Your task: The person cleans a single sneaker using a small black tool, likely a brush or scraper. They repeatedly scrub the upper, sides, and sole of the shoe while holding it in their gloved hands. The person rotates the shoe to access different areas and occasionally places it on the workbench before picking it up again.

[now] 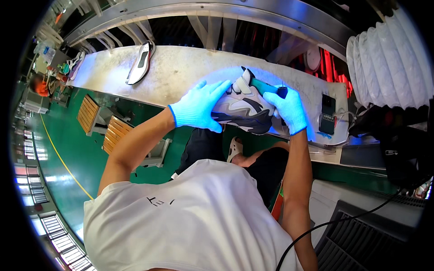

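Note:
A grey, white and black sneaker [244, 108] lies on its side at the near edge of the pale worktop [181, 67], lit by bluish light. My left hand [199, 106], in a light blue glove, rests flat on the sneaker's heel side with fingers spread. My right hand [289, 108], also gloved, grips a dark-tipped tool with a teal handle [266, 87] that points into the shoe's opening.
A loose shoe sole [141, 63] lies on the worktop at the far left. A small black device [327, 114] sits to the right of the sneaker. White pleated ducting [389, 58] hangs at the right. Wooden stools [115, 131] stand on the green floor below.

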The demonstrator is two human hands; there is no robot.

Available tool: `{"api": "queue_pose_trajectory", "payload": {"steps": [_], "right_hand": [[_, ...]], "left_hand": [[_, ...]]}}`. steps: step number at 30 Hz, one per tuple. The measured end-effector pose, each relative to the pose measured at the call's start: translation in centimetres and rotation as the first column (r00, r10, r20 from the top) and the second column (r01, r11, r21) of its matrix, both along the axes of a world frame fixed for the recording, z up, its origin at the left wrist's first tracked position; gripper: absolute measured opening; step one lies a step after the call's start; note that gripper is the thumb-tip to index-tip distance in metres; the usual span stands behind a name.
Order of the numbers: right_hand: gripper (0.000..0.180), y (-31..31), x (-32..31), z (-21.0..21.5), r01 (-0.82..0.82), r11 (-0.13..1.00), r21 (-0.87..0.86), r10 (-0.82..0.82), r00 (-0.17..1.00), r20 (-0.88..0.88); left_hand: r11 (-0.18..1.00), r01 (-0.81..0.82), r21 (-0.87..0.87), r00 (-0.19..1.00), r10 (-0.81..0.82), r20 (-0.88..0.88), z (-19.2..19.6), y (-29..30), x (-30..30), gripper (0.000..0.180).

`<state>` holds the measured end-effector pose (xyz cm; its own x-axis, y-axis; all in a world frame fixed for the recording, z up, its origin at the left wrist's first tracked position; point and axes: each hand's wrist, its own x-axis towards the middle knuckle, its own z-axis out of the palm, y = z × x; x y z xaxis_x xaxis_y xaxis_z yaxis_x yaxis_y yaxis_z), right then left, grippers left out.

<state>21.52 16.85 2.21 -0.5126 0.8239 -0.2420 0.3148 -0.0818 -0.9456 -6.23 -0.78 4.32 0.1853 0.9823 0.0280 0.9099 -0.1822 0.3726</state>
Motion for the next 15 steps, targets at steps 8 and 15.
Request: {"api": "queue_pose_trajectory", "payload": {"steps": [8,15], "right_hand": [[0.033,2.1,0.0,-1.5,-0.095,0.986,-0.136,0.104,0.993,0.056],[0.02,2.1,2.3,-3.5,0.348,0.87,-0.349,-0.48,0.759,-0.44]], "left_hand": [[0.973,0.098,-0.207,0.995,-0.095,0.023,2.1,5.6,2.4,0.138],[0.967,0.22,-0.132,0.97,-0.231,-0.081,0.9,6.9,2.7,0.098]]}}
